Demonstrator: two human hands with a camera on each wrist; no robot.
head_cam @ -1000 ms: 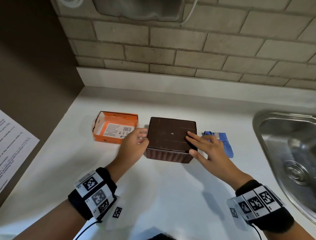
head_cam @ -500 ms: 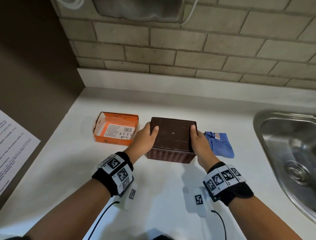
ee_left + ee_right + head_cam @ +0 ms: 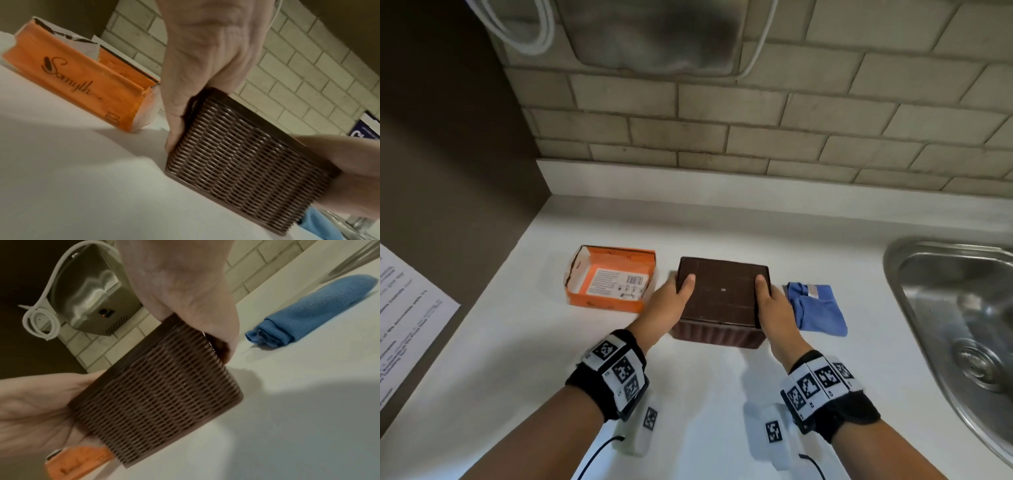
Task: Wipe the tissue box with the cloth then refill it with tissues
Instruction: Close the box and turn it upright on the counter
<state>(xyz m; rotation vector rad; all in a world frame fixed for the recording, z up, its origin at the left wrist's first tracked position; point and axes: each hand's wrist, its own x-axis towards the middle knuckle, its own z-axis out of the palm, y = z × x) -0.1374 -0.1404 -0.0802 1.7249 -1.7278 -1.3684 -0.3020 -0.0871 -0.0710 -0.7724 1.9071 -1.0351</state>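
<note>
Brown tissue box (image 3: 722, 298) on the white counter (image 3: 705, 394) — left hand (image 3: 666, 306) and right hand (image 3: 774, 311) clasp its ends, thumbs on top; blue cloth (image 3: 816, 313) just right, orange tissue pack (image 3: 611, 279) left.

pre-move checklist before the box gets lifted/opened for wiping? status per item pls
1. Left hand grips the box: ok.
2. Right hand grips its other side: ok.
3. Cloth within reach, right of the box, untouched: ok.
4. Orange tissue pack to the left, torn open: ok.
5. Box empty inside: cannot tell, flat face up, no opening visible.
6. Box off the counter: cannot tell.
</note>
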